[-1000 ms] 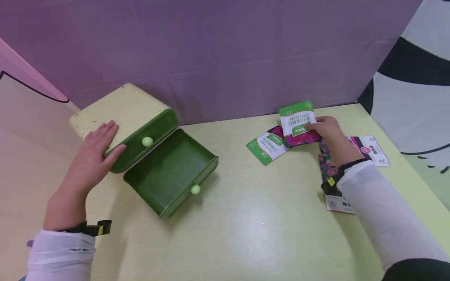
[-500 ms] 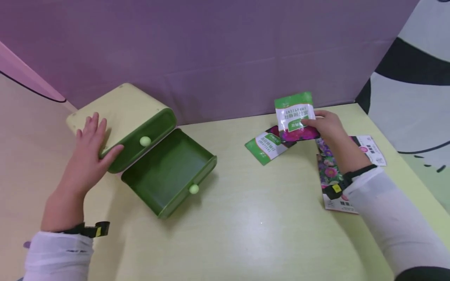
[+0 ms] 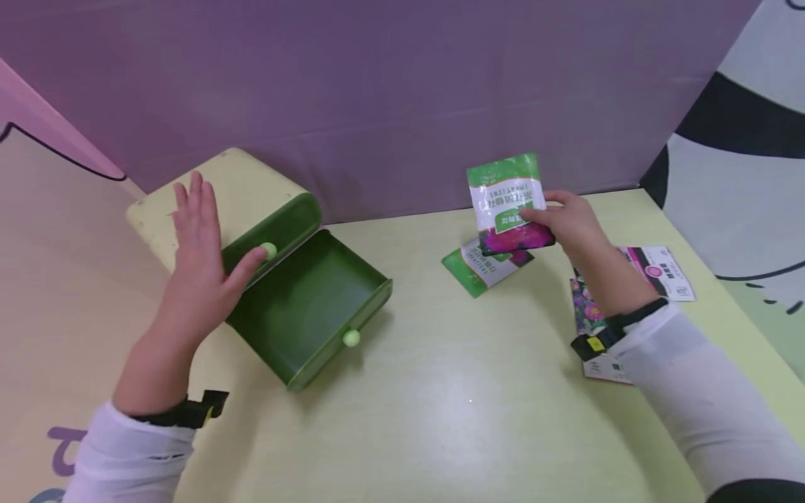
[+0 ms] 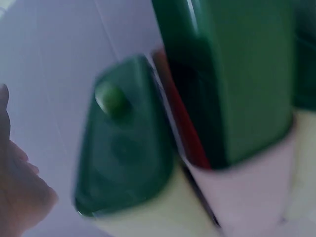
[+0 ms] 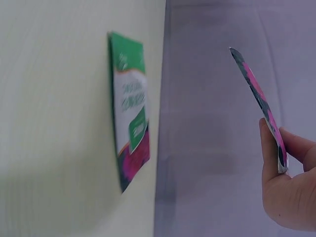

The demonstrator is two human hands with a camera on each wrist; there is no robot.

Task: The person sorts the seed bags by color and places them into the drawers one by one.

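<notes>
My right hand (image 3: 575, 223) pinches a green, white and magenta seed packet (image 3: 506, 199) between thumb and fingers, above the table. In the right wrist view the held packet (image 5: 261, 106) shows nearly edge-on. Below it a matching seed packet (image 3: 474, 269) lies flat on the table, partly covered in the head view. My left hand (image 3: 201, 265) has straight fingers and is in front of the cream drawer box (image 3: 251, 175); whether it touches the box cannot be told. The box's lower green drawer (image 3: 302, 300) is pulled out with nothing visible inside; the upper drawer (image 3: 295, 213) is closed.
Flower-printed packets (image 3: 588, 311) lie at the right under my right forearm, with a white and pink packet (image 3: 669, 272) beside them. A purple backdrop (image 3: 402, 105) stands behind the table (image 3: 440, 419). The pulled-out drawer's round knob (image 3: 351, 338) projects over the table.
My left hand has come off the box's top and shifted right. My right hand has moved left and slightly up with the packet, away from the flower-printed packets.
</notes>
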